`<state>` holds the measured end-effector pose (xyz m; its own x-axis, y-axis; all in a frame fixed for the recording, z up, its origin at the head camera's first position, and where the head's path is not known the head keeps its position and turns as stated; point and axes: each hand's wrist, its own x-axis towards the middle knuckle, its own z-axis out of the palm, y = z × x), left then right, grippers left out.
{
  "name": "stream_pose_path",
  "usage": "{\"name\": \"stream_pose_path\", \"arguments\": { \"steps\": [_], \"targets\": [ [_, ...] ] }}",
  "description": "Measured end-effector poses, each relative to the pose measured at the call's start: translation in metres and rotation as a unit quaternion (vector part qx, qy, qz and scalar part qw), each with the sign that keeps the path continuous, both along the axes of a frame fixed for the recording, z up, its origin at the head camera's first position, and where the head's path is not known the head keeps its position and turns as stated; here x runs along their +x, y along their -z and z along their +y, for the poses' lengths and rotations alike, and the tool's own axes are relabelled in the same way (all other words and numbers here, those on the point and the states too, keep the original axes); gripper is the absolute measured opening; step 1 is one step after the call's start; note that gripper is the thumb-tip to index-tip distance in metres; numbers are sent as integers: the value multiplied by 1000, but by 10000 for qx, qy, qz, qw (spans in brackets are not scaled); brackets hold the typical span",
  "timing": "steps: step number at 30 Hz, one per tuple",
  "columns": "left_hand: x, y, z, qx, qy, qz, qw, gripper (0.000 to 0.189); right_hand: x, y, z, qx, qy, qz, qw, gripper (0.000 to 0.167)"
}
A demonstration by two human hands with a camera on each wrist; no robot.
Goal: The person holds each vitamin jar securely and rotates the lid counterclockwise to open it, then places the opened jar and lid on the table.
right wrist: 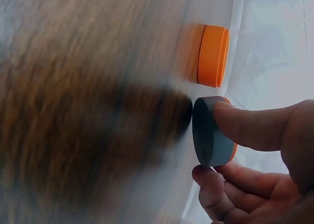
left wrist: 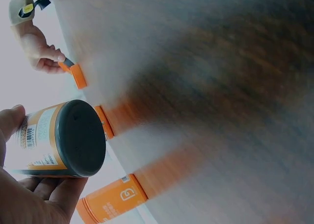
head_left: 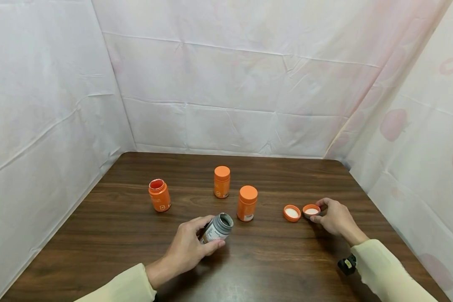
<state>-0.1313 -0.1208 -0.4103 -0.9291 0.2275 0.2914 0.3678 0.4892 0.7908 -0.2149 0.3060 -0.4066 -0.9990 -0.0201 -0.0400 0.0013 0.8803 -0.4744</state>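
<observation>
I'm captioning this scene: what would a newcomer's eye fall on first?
Probably the orange: an open bottle on the left, two capped bottles near the middle. Next, the grey bottle tilted in the left grip, and the grey cap in the right grip beside an orange cap.

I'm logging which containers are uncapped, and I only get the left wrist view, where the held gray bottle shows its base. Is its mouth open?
Observer: Yes. In the head view the gray bottle, tilted in the left hand, has no lid on.
Operator: Is any other bottle open?
Observer: Yes, the leftmost orange bottle stands uncapped.
Operator: Which way up is the lid in the right hand?
Observer: The orange-rimmed gray lid has its white inside facing up.
</observation>
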Motion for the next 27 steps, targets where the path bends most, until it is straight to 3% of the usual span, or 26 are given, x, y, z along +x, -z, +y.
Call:
{"name": "stream_pose_path", "arguments": {
  "steps": [13, 27],
  "targets": [
    [-1, 1, -1, 103, -53, -36, 9999, 51, -1, 2, 2, 342, -88, -165, 9992, 52],
    [-6, 0, -7, 368, -688, 228, 9967, 54, 18, -9, -3, 238, -190, 422, 9986, 59]
  ]
}}
